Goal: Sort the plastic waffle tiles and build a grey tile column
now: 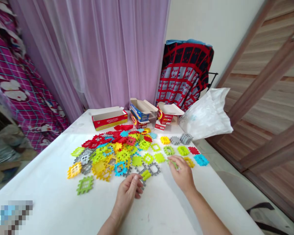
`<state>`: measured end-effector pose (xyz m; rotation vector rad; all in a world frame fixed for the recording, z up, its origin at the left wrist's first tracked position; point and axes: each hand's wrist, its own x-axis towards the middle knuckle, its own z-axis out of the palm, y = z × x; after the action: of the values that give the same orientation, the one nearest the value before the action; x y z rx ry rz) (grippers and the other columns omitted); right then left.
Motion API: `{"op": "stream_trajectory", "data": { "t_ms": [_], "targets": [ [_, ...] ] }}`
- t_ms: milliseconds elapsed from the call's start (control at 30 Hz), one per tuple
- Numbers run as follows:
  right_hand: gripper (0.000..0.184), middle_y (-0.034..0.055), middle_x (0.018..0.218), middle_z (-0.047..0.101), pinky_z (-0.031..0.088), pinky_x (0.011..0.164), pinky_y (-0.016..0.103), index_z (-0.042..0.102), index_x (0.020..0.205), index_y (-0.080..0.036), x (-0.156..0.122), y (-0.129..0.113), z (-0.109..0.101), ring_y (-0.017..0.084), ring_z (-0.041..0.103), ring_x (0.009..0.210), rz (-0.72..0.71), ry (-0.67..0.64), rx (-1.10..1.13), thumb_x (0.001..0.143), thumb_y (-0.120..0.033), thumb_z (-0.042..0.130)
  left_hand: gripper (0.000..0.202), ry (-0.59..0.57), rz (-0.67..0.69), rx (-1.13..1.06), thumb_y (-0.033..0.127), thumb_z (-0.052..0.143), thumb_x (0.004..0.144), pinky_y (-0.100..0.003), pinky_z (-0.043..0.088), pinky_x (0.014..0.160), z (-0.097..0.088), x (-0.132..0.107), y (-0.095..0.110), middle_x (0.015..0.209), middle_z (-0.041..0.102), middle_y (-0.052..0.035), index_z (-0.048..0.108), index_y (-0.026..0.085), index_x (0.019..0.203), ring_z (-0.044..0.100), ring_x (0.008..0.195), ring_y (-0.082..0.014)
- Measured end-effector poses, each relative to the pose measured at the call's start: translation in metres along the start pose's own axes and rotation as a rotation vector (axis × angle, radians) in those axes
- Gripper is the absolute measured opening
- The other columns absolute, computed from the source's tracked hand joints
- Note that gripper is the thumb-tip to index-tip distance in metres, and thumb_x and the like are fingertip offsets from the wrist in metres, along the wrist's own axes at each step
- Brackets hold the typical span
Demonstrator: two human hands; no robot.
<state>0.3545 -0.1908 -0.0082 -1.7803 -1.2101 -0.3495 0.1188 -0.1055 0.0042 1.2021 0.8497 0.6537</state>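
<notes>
Green plastic interlocking tile (173, 165) pinched in the right hand, low on the table's right side; lime tile (146, 175) and grey tile (142, 183) sit right at the left hand's fingertips, near the front of the tile pile (117, 150), which spreads across the middle of the white table (41, 202). Row of loose tiles just past the right hand: yellow, grey, lime, red, blue. Nothing stands between hands and pile. Behind it, three open cardboard toy boxes: red box (109, 118), blue box (140, 110), red box (165, 113), insides not readable from here. White plastic bag (205, 113) at the far right corner. Past the table: lilac curtain (100, 49), red-and-navy cloth (185, 73). Left hand (126, 195) curled, thumb on top, fingers bent in - probably touching the tiles, grip hard to tell. Right hand (182, 173) pressed together, thumb and fingers closed on the green tile.
</notes>
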Motion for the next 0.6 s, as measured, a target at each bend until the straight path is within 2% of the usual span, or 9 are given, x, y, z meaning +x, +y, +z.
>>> {"op": "stream_trajectory", "data": {
  "t_ms": [133, 300, 400, 500, 600],
  "targets": [
    [0.018, 0.0056, 0.091, 0.07, 0.057, 0.08, 0.031, 0.071, 0.093, -0.023, -0.042, -0.04, 0.012, 0.018, 0.067, 0.087, -0.075, -0.015, 0.104, 0.09, -0.024, 0.053, 0.072, 0.024, 0.111, 0.108, 0.085, 0.047, 0.068, -0.023, 0.045, 0.041, -0.002, -0.001, -0.002, 0.062, 0.063, -0.0024, 0.065, 0.017, 0.083, 0.059, 0.047, -0.013],
    [0.02, 0.0054, 0.091, 0.071, 0.057, 0.081, 0.03, 0.071, 0.093, -0.023, -0.055, -0.052, 0.016, 0.018, 0.068, 0.088, -0.121, -0.017, 0.097, 0.089, -0.021, 0.052, 0.062, 0.108, 0.25, 0.236, 0.074, 0.04, 0.081, -0.024, 0.045, 0.042, -0.016, 0.0, -0.003, 0.062, 0.065, -0.0033, 0.067, 0.018, 0.083, 0.06, 0.048, -0.0141],
    [0.02, 0.006, 0.09, 0.071, 0.057, 0.079, 0.03, 0.072, 0.09, -0.022, -0.057, -0.048, 0.018, 0.019, 0.068, 0.086, -0.087, -0.032, 0.091, 0.088, -0.023, 0.052, 0.048, 0.204, 0.371, 0.371, 0.062, 0.044, 0.086, -0.025, 0.05, 0.055, -0.037, 0.005, 0.0, 0.063, 0.067, -0.0023, 0.069, 0.021, 0.081, 0.062, 0.057, -0.0147],
    [0.022, 0.0067, 0.089, 0.072, 0.057, 0.073, 0.028, 0.073, 0.088, -0.022, -0.058, -0.045, 0.021, 0.019, 0.068, 0.084, -0.021, -0.068, 0.092, 0.087, -0.025, 0.051, 0.034, 0.294, 0.481, 0.519, 0.052, 0.051, 0.087, -0.029, 0.052, 0.07, -0.059, 0.012, 0.004, 0.072, 0.071, -0.003, 0.071, 0.024, 0.084, 0.064, 0.068, -0.0164],
    [0.024, 0.0072, 0.089, 0.072, 0.057, 0.071, 0.028, 0.073, 0.087, -0.021, -0.058, -0.046, 0.021, 0.019, 0.069, 0.084, 0.018, -0.091, 0.084, 0.087, -0.027, 0.049, 0.024, 0.24, 0.593, 0.637, 0.042, 0.056, 0.084, -0.039, 0.05, 0.088, -0.068, 0.016, 0.006, 0.092, 0.075, -0.0067, 0.074, 0.027, 0.088, 0.066, 0.09, -0.0218]
  ]
}}
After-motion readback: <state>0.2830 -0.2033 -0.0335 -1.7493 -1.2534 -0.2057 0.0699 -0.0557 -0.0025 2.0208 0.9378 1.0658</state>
